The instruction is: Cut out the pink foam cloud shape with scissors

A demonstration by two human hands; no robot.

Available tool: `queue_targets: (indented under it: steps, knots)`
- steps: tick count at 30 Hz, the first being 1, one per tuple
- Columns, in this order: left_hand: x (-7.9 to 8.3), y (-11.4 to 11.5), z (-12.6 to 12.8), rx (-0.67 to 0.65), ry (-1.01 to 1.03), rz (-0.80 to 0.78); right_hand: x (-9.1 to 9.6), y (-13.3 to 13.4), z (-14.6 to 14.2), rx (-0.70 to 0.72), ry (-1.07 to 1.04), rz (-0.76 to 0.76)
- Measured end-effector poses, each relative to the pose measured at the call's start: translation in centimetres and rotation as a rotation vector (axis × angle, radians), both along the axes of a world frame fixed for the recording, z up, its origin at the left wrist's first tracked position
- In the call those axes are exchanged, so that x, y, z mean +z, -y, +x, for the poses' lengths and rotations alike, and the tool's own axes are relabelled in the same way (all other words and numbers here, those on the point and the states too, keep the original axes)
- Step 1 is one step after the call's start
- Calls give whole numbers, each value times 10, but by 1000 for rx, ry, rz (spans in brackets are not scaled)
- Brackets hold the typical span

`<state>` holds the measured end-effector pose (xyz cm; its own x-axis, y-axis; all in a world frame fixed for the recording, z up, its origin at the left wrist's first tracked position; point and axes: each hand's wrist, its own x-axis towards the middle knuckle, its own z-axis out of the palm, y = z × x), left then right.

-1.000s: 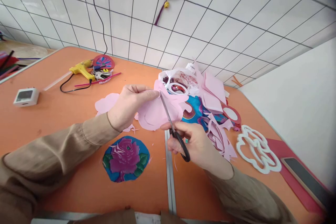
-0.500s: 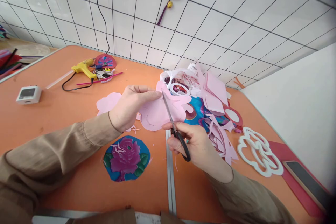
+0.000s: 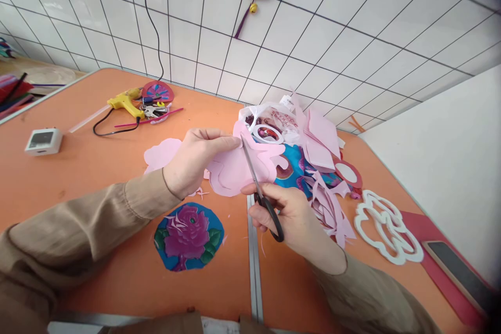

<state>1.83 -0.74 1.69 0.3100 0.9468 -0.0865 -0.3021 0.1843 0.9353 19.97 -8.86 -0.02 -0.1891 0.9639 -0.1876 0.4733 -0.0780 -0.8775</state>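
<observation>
My left hand [image 3: 195, 159] pinches the upper edge of a pink paper cutout [image 3: 235, 167] and holds it above the orange table [image 3: 78, 167]. My right hand [image 3: 291, 214] grips black-handled scissors [image 3: 260, 188], whose blades reach up across the pink paper toward my left fingertips. A blue fabric piece with a purple rose [image 3: 190, 235] lies flat on the table just below both hands. Another pink paper shape [image 3: 160, 154] lies behind my left hand.
A heap of pink offcuts, a plastic bag and patterned fabric [image 3: 309, 151] sits right of the hands. White flower-shaped frames [image 3: 385, 227] lie farther right by a red sheet [image 3: 430, 255]. A yellow glue gun [image 3: 125, 103], keys and a white box [image 3: 41, 140] are at the left.
Almost nothing moved; the scissors and both hands hold nearly the same place on the pink paper, shifted very slightly.
</observation>
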Motion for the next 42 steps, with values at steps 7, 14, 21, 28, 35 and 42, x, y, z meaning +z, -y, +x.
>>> queue_targets:
  steps: [7, 14, 21, 28, 35, 42]
  knots:
    - [0, 0, 0, 1, 14, 4, 0, -1, 0, -3, -4, -17]
    - [-2, -3, -2, -2, -29, 3, 6, -3, 7, 52, -52, -22]
    - [-2, -8, -3, 15, -14, 57, 15, -3, 9, 90, -153, -96]
    - [3, -10, -6, -11, 7, 29, 31, 7, 28, 137, -91, 79]
    - [8, -4, -4, -387, -183, -23, 40, 8, 27, -326, -92, 601]
    - [0, 8, 5, -600, -319, 72, 28, -8, 16, -137, -200, 198]
